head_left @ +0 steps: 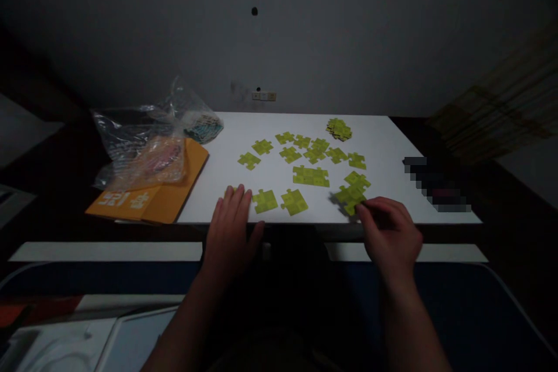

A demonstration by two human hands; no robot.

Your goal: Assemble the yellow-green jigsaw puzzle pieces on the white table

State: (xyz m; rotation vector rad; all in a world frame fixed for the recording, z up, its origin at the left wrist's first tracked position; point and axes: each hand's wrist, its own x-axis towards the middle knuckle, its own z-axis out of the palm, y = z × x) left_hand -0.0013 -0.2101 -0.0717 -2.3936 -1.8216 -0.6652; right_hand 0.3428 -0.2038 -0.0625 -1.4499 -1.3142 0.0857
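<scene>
Between the thumb and fingers of my right hand [390, 232] is a yellow-green puzzle piece [350, 200], raised slightly over the table's front right part. Another puzzle piece [357, 181] lies just behind it. My left hand [231, 224] rests flat at the front edge, fingers stretched out, partly covering one piece. Right of those fingers lie two single pieces, a near one [265, 201] and a farther one [294, 201]. A joined strip of pieces [311, 176] lies mid-table, with several loose pieces [314, 154] in an arc behind it.
A heap of yellow-green pieces [339, 129] sits at the back right of the white table [244, 128]. On the left, clear plastic bags [143, 128], one holding teal pieces [203, 128], lie by an orange envelope [161, 200]. A blurred-out dark object [436, 185] is at the right edge.
</scene>
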